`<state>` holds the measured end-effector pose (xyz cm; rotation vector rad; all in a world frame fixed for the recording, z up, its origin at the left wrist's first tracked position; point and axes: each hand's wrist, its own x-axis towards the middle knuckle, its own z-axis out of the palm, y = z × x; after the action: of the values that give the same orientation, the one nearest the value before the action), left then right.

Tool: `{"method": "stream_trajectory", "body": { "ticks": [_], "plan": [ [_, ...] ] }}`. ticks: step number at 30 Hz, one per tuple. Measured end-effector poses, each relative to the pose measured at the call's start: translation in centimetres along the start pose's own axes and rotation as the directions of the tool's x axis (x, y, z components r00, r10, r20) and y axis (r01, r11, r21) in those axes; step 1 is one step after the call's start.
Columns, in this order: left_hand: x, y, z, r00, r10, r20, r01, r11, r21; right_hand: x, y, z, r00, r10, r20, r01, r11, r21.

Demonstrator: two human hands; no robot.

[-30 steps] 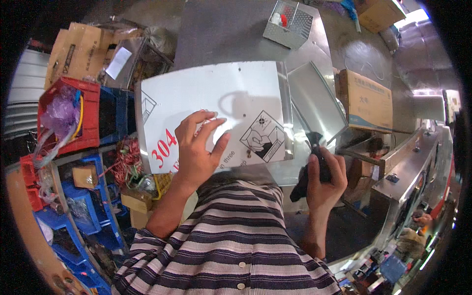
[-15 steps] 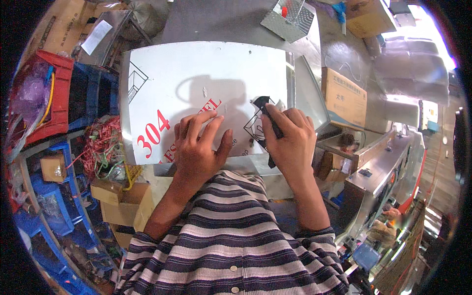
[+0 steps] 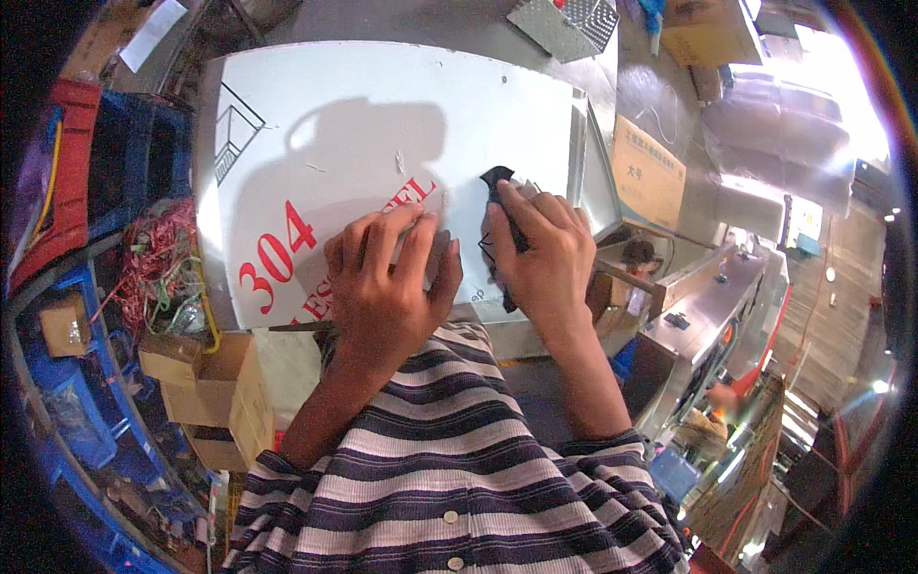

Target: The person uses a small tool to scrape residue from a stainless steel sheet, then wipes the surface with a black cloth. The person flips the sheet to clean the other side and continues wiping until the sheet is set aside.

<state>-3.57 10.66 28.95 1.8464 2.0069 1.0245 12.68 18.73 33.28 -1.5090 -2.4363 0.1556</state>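
Observation:
A metal sheet covered in white film (image 3: 363, 81), with red print and black line marks, lies in front of me. My left hand (image 3: 387, 273) rests on its near part, fingers bent and spread, holding nothing. To the right, my right hand (image 3: 545, 244) is closed round a limp black piece (image 3: 497, 176), which looks like cloth or film and is pressed against the white surface. Its lower end shows below the hand, and the palm hides the middle. Small pale scraps (image 3: 400, 161) lie on the sheet, in the shadow of my head.
A perforated metal part (image 3: 564, 27) sits beyond the sheet. To the right stand a cardboard box (image 3: 648, 177) and a metal bench (image 3: 703, 292). At the left are a red bin (image 3: 67, 182), tangled pink cord (image 3: 158, 258), open cartons (image 3: 220, 392) and blue bins (image 3: 81, 416).
The view has shifted, so the sheet and surroundings appear farther left and higher. Both hands keep nearly the same places on the sheet, and the black piece stays in the right one.

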Motion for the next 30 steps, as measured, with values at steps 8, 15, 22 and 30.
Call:
{"method": "stream_trajectory", "body": {
  "ticks": [8,15,22,30],
  "plan": [
    [0.3,0.2,0.1,1.000,-0.014,-0.024,0.015,1.000,0.013,0.7,-0.1,0.5,0.995,-0.094,-0.030,0.094,0.996,0.005],
    [0.2,0.3,-0.2,0.995,-0.098,0.010,0.098,0.995,-0.034,1.0,0.1,1.0,0.995,-0.082,-0.048,0.081,0.996,-0.030],
    [0.2,-0.1,0.2,0.998,-0.049,-0.039,0.048,0.999,-0.023,0.8,-0.6,0.5,0.998,-0.057,-0.030,0.056,0.998,-0.039],
    [0.2,-0.2,0.3,0.998,-0.052,-0.046,0.052,0.999,-0.015,-0.1,-0.4,0.4,0.997,-0.074,-0.030,0.073,0.997,-0.026]
  ]
}}
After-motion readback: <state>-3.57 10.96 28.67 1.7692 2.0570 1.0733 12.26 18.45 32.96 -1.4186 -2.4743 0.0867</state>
